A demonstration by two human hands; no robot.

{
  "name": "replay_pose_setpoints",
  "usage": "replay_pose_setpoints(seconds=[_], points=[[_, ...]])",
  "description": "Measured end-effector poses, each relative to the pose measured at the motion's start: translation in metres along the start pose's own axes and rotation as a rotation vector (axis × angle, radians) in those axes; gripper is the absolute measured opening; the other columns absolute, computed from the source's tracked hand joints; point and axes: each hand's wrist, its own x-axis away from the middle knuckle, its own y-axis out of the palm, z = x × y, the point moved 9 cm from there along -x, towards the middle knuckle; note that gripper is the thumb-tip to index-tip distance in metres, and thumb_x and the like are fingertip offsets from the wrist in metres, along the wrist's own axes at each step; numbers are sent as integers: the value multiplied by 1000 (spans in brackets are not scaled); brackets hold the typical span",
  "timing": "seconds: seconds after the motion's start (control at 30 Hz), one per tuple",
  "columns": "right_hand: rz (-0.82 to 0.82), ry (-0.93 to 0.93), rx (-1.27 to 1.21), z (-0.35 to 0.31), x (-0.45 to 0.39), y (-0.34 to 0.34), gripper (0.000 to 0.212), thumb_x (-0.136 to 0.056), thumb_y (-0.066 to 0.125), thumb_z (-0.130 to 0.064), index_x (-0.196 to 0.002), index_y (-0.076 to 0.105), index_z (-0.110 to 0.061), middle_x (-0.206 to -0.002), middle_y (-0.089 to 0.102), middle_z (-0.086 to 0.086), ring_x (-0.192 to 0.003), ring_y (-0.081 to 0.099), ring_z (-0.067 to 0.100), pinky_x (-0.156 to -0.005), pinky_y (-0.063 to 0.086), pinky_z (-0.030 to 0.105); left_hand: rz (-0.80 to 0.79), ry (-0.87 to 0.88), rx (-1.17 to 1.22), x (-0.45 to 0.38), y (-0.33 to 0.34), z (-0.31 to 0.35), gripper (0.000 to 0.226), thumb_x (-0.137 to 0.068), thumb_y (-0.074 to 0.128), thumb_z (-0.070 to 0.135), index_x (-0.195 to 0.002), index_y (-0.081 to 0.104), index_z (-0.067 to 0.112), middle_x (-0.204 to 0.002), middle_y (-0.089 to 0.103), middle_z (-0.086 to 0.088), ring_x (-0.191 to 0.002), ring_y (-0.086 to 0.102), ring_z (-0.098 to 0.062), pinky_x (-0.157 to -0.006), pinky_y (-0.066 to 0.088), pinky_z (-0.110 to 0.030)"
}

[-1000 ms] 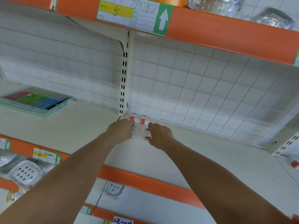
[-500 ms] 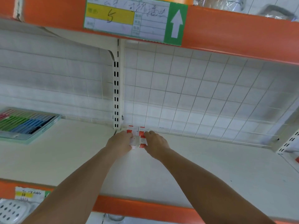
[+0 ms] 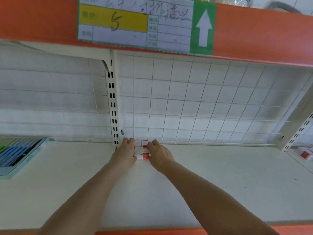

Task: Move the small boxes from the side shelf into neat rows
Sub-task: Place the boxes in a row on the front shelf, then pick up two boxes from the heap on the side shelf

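Note:
Several small red-and-white boxes point(image 3: 142, 150) lie in two short columns on the white shelf point(image 3: 220, 184), against the wire grid back beside the slotted upright. My left hand point(image 3: 125, 154) presses the left side of the block, with its fingers reaching to the back. Pressing the opposite side is my right hand point(image 3: 159, 155), so the boxes sit tight between both hands. Parts of the outer boxes are hidden by my fingers.
A slotted upright post point(image 3: 113, 106) stands just left of the boxes. A tray of coloured pens point(image 3: 18, 153) lies at the far left. More red-and-white boxes point(image 3: 306, 155) sit on the neighbouring shelf at the far right. An orange beam with a label point(image 3: 135, 26) hangs overhead.
Both hands have moved back to the grid with the boxes and now squeeze them into one tight block. The camera has come closer and tilted upward.

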Motion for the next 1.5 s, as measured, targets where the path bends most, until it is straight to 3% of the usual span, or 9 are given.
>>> replay_pose_setpoints(seconds=[0.27,0.5,0.67,0.8,0.93,1.1,1.33,1.5], points=[[-6,22,1,-2,0,-2,26,-96,48,-10,-122,47,-8,-119,46,9,-97,58,30,-72,44,35,-21,-6,-27,-4,0,-4,39,-91,56,18,-124,39,7,-123,41,-8,-101,55,-24,-81,49,-32],[-19,42,-2,1,10,-8,34,-95,49,-8,-129,43,-10,-122,46,8,-98,59,30,-72,43,33,6,-2,-94,1,-8,2,43,-91,56,28,-127,39,11,-123,43,-5,-99,55,-20,-69,42,-26],[-10,77,15,13,27,-30,39,-94,48,-6,-132,42,-10,-125,48,9,-102,58,31,-74,44,33,12,55,-124,2,-29,25,37,-91,53,29,-121,43,12,-120,45,-4,-97,54,-21,-70,42,-30],[16,123,25,30,47,-57,35,-94,46,-11,-129,44,-11,-125,50,9,-104,58,33,-77,44,35,-10,142,-138,3,-39,57,30,-92,50,28,-118,46,13,-117,47,-4,-90,51,-22,-70,40,-31],[54,201,46,59,71,-81,31,-95,46,-17,-126,46,-12,-121,53,8,-103,58,32,-77,42,32,-35,255,-152,4,-36,102,32,-94,49,32,-120,47,13,-121,48,-3,-103,55,-24,-79,43,-33],[69,320,66,105,113,-101,31,-95,47,-18,-126,47,-13,-121,53,8,-103,59,31,-79,46,35,-62,396,-148,16,-23,167,31,-96,47,34,-121,48,14,-120,49,-2,-100,56,-22,-73,40,-29],[90,466,75,175,180,-117,34,-95,47,-19,-128,47,-13,-123,54,8,-105,59,31,-83,49,36,-173,519,-119,35,9,251,34,-95,48,35,-124,49,16,-126,52,-1,-109,55,-22,-85,45,-31],[97,508,90,222,224,-131,36,-94,49,-22,-129,46,-14,-123,55,8,-106,59,32,-83,47,36,-192,559,-108,48,25,314,33,-94,49,34,-123,50,17,-125,54,-2,-108,55,-22,-83,43,-30]])
